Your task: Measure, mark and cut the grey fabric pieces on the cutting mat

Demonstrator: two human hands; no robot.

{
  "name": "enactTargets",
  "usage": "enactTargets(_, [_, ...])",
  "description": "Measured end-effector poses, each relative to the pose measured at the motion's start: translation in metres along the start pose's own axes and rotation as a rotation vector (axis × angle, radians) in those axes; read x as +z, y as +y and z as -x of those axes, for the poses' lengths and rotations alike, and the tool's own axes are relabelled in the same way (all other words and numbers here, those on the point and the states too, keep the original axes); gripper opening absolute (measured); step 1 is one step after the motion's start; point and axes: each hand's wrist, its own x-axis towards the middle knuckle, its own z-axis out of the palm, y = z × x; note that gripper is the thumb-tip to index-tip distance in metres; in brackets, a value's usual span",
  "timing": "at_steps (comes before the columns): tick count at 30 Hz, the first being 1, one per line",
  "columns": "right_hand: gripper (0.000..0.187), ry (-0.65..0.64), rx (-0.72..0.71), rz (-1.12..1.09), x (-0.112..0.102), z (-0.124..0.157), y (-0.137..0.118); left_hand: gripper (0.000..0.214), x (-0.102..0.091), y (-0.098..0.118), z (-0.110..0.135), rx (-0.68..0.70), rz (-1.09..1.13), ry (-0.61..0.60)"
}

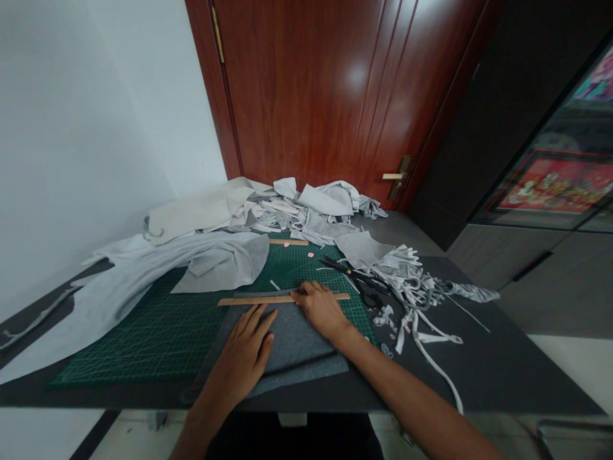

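A piece of dark grey fabric (pixel 292 335) lies in front of me, partly on the green cutting mat (pixel 143 332). Across its far edge rests a wooden ruler (pixel 282 299). My left hand (pixel 244 351) is flat on the fabric with fingers stretched out, its fingertips at the near side of the ruler. Over the ruler's right half, my right hand (pixel 320 310) has its fingers drawn together in a pinch; what they hold, if anything, is too small to make out. Black scissors (pixel 359 278) lie just beyond the right hand.
Light grey cloth (pixel 225 255) spreads over the mat's left side. Fabric scraps (pixel 325 201) are heaped at the back, and cut strips (pixel 412 281) tangle at the right. A second wooden ruler (pixel 292 242) and pink discs (pixel 311 255) lie farther back. A door (pixel 325 96) stands behind the table.
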Motion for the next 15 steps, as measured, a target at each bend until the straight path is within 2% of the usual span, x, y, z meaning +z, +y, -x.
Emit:
enactTargets(9, [0.024, 0.134, 0.129, -0.272, 0.013, -0.009, 0.016, 0.048, 0.000, -0.003, 0.001, 0.025, -0.026, 0.002])
enactTargets(15, [0.024, 0.171, 0.116, -0.397, 0.023, -0.012, 0.028, 0.049, 0.000, -0.004, 0.002, 0.043, -0.038, -0.019])
